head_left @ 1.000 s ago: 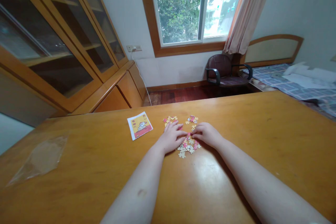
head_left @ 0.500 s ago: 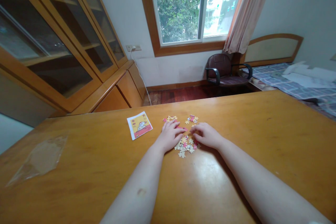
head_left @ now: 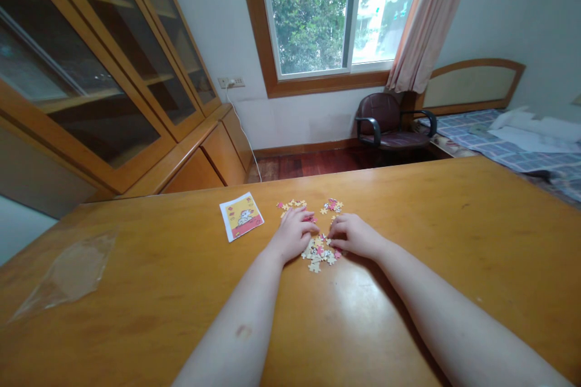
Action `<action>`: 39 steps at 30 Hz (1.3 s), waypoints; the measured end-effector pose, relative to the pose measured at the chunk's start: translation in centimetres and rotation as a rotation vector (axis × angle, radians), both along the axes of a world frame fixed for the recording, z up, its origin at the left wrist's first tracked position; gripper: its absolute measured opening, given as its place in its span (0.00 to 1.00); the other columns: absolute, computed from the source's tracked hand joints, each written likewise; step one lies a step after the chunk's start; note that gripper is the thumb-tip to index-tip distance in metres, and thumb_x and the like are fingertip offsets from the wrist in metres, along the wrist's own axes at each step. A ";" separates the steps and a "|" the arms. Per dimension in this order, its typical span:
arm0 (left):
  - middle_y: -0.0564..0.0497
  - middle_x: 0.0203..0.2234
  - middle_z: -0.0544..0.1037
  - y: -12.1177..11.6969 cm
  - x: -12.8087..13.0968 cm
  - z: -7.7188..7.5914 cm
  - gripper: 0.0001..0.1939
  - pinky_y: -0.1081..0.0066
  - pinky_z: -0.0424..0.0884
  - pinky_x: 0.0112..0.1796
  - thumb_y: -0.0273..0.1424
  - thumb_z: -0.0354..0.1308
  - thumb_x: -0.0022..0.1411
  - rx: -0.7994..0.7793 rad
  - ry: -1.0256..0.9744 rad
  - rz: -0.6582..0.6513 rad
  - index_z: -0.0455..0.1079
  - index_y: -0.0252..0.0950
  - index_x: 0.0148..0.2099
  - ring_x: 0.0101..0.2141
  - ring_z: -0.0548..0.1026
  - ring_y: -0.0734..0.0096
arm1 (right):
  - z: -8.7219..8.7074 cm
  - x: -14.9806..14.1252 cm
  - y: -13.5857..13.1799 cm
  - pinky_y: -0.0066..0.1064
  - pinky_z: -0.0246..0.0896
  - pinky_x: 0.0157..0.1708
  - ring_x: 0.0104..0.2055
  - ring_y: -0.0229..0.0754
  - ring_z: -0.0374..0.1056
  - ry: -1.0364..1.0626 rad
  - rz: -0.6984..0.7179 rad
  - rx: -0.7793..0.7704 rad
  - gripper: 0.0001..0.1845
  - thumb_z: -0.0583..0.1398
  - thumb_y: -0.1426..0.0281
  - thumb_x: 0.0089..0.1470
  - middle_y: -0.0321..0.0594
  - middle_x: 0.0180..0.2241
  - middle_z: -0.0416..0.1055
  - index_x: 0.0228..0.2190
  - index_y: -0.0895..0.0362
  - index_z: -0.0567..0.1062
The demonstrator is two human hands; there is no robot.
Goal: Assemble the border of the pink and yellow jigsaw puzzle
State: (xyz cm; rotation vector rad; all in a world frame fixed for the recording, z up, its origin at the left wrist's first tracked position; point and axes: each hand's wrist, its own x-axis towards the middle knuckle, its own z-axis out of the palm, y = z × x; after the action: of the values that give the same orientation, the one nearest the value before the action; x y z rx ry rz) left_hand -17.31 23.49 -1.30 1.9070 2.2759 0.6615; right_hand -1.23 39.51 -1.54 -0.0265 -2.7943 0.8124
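My left hand (head_left: 294, 233) lies palm down with its fingers spread, over the left part of some loose jigsaw puzzle pieces and hiding some of them. Pink and yellow pieces show by its fingertips. Opposite it, my right hand (head_left: 356, 236) has bent fingers, thumb and index apart, at the right edge of the main pile of jigsaw pieces (head_left: 320, 254). No piece can be made out in its fingers. Beyond the hands are two smaller groups, yellow pieces (head_left: 297, 202) at the left and pink and yellow pieces (head_left: 333, 204) at the right.
A picture card (head_left: 242, 217) with a white cartoon animal lies left of the hands on the wooden table (head_left: 181, 314). A clear plastic bag (head_left: 72, 269) rests farther left. Past the far edge stand an armchair (head_left: 384, 121) and a bed (head_left: 481, 127); a glass-fronted cabinet (head_left: 136, 151) is at the left.
My right hand has let go of a pink piece between the hands and moved slightly down toward the main pile. My left hand has drawn a little to the left, with pink pieces under its fingers.
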 end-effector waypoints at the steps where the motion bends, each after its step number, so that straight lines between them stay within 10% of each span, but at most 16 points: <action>1: 0.52 0.51 0.72 0.0 0.1 0.1 0.17 0.47 0.48 0.61 0.23 0.52 0.57 -0.002 -0.003 -0.027 0.78 0.47 0.39 0.59 0.59 0.57 | 0.0 0.0 0.0 0.30 0.60 0.38 0.34 0.39 0.68 0.005 -0.012 -0.003 0.05 0.64 0.67 0.51 0.39 0.29 0.74 0.28 0.56 0.78; 13: 0.52 0.52 0.72 0.0 0.1 0.0 0.17 0.47 0.48 0.61 0.25 0.51 0.58 -0.027 -0.011 -0.037 0.78 0.48 0.42 0.59 0.59 0.56 | -1.1 -0.2 1.2 0.33 0.58 0.38 0.34 0.42 0.66 0.075 -0.298 0.102 0.04 0.63 0.69 0.51 0.40 0.30 0.74 0.26 0.55 0.77; 25: 0.51 0.49 0.74 0.2 -0.5 -0.3 0.17 0.52 0.55 0.59 0.22 0.51 0.57 0.029 0.012 0.052 0.78 0.44 0.40 0.56 0.63 0.60 | 0.2 0.5 -0.3 0.50 0.46 0.56 0.57 0.53 0.56 -0.031 -0.059 0.121 0.12 0.59 0.60 0.56 0.40 0.53 0.68 0.41 0.44 0.79; 34: 0.52 0.49 0.75 0.2 -0.6 -0.6 0.17 0.51 0.55 0.59 0.21 0.51 0.56 0.026 -0.012 0.005 0.78 0.45 0.38 0.57 0.63 0.60 | -0.9 0.1 1.1 0.53 0.46 0.56 0.56 0.54 0.55 0.002 -0.325 0.195 0.15 0.57 0.60 0.57 0.45 0.53 0.67 0.43 0.49 0.78; 39: 0.52 0.48 0.75 0.2 -0.7 -0.4 0.18 0.54 0.57 0.59 0.21 0.51 0.56 0.035 -0.005 0.008 0.78 0.44 0.38 0.56 0.64 0.61 | 0.2 0.9 2.0 0.44 0.53 0.49 0.45 0.47 0.63 -0.086 -0.094 0.095 0.11 0.62 0.66 0.52 0.39 0.42 0.73 0.38 0.43 0.80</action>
State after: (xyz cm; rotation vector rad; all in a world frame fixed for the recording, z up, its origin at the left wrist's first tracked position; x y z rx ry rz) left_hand -17.96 23.72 -1.70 1.9099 2.2855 0.7105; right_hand -0.32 41.51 -1.30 -0.1794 -2.8834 0.6710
